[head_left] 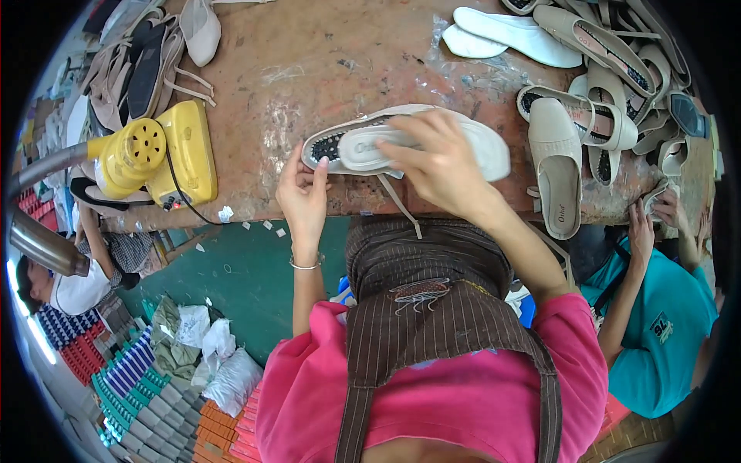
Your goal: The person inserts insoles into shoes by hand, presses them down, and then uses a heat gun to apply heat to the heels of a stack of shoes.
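A beige shoe [310,147] lies on its sole at the near edge of the workbench, its heel toward the left. My left hand [303,193] grips that heel end, thumb on the inner edge and fingers around the outside. Over the shoe's dark speckled lining rests a white insole [356,151], its rounded heel end short of the shoe's heel. My right hand [448,166] reaches across the insole with bent fingers on it, hiding the middle. A pale rounded front end shows past this hand; I cannot tell if it is shoe or insole. A thin strap [401,207] hangs over the bench edge.
A yellow machine [184,154] with a cord stands left on the bench [262,116]. Beige shoes [557,174] pile up at the right, near loose white insoles [532,37]. More shoes [147,69] lie far left. A co-worker in teal [656,324] sits at the right; another person sits left.
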`<state>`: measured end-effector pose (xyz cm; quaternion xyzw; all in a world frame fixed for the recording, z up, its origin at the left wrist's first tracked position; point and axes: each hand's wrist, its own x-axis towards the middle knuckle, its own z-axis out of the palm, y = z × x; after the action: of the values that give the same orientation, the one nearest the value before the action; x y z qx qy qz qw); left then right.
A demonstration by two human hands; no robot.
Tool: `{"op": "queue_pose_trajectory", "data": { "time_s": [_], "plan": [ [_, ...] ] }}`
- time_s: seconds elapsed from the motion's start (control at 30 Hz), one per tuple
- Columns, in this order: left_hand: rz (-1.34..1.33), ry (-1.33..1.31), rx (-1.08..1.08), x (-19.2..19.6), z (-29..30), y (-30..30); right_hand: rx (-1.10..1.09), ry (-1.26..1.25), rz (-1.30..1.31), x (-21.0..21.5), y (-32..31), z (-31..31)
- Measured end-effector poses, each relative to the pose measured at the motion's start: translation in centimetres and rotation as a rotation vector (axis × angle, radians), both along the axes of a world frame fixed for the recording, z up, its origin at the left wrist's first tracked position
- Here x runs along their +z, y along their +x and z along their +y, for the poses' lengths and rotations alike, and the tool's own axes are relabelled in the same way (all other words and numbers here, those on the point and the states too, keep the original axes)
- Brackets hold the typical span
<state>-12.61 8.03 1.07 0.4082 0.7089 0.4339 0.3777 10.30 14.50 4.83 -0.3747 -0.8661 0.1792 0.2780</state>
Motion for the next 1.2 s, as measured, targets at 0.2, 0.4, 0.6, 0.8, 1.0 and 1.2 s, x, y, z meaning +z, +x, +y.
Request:
{"op": "queue_pose_trajectory", "data": {
  "time_s": [0.2,0.4,0.6,0.8,1.0,1.2],
  "plan": [
    [-0.115,0.059,0.053,-1.4,0.2,-0.4,0.088,-0.103,0.149,-3.3,-4.9,1.5],
    [-0.217,0.04,0.108,-1.8,0.7,-0.8,0.113,-0.168,0.167,-4.0,-6.0,2.1],
    [-0.138,0.002,0.167,-1.9,1.5,-0.9,0.147,-0.163,0.05,-3.7,-6.5,1.9],
    [-0.157,-0.013,0.189,-2.4,2.2,-0.9,0.257,-0.108,-0.03,-3.9,-6.3,2.2],
    [0.005,0.029,0.161,-3.4,2.3,-1.2,0.503,-0.139,-0.092,-5.1,-6.7,3.0],
    [-0.004,-0.004,0.06,-3.0,2.2,-2.0,0.218,-0.045,-0.346,-2.5,-6.1,0.3]
  ]
}}
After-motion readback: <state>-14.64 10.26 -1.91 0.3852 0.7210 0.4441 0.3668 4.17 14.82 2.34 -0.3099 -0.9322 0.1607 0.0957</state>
